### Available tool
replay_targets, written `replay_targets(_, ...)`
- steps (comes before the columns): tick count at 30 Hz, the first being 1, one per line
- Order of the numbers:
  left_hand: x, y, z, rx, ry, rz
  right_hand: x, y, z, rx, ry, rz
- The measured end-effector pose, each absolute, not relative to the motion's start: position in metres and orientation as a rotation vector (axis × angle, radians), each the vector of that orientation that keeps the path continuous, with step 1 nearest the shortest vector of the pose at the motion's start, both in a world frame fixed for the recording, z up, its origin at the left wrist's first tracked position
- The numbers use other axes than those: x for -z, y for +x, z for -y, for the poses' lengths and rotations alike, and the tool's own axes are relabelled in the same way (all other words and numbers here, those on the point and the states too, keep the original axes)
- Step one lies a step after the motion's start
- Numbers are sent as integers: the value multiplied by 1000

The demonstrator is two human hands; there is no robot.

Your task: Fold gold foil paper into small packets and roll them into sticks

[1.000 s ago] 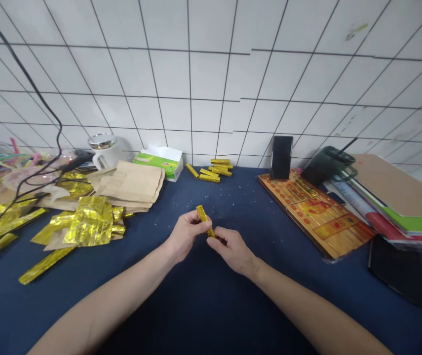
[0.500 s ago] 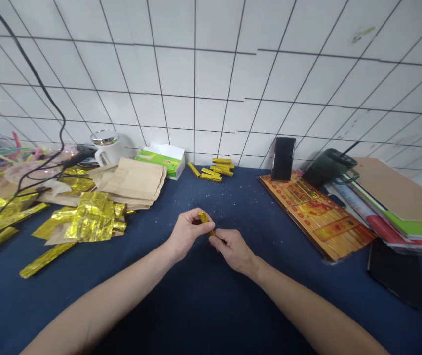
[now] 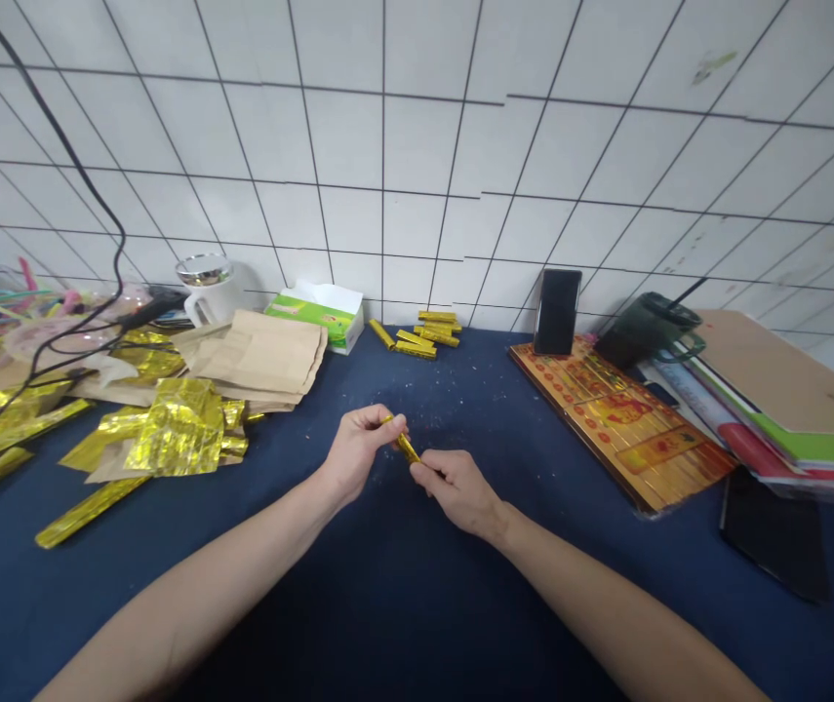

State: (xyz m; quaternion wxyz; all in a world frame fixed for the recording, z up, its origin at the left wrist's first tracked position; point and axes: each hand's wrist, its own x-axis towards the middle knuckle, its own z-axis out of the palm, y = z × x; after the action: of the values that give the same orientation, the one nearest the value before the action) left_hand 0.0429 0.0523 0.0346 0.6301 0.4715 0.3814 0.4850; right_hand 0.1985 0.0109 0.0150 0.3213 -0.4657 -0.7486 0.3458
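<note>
A small gold foil roll (image 3: pixel 407 448) is stretched between my two hands, tilted down toward the right. My left hand (image 3: pixel 359 444) pinches its upper end between thumb and fingers. At the lower end, my right hand (image 3: pixel 455 487) is closed with thumb against the curled forefinger. Fingers cover both tips of the roll. Beyond the hands, near the wall, lies a loose pile of similar gold rolls (image 3: pixel 425 338). Crumpled gold foil sheets (image 3: pixel 180 427) lie to the left on brown paper, with a longer gold foil strip (image 3: pixel 91 512) in front.
Brown paper bags (image 3: pixel 252 356), a green tissue pack (image 3: pixel 321 317) and a white mug (image 3: pixel 210 292) stand back left. On the right are a phone (image 3: pixel 558 312), a gold-and-red printed pack (image 3: pixel 617 414), a dark cup (image 3: pixel 643 331), stacked folders (image 3: pixel 782 375) and a black tablet-like slab (image 3: pixel 774 536).
My left hand has slid a little left and toward the upper end of the gold roll, exposing its middle between the hands. My right hand has barely moved.
</note>
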Motion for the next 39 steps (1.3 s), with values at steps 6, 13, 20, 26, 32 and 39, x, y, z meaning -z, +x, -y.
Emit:
replay_targets(6, -30, 41, -57, -1129, 1125, -929, -16, 199, -11, -911, -1251, 1977)
replay_targets(13, -26, 38, -63, -1112, 1197, -1002, -17, 198, -9, -978, -1277, 1891)
replay_targets(20, -28, 34, -65, -777, 1344, -939, -11, 210, -22, -919, -1367, 1421)
replay_targets(26, -29, 39, -51, -454, 1328, -758, -8, 224, -33, -899, -1343, 1443)
replay_targets(32, -26, 39, -44, -299, 1082, -638, -12, 218, -24, -967, -1278, 1609)
replay_targets(39, -26, 47, -38, -383, 1243, -709, -15, 214, -20, -1093, -1223, 1664)
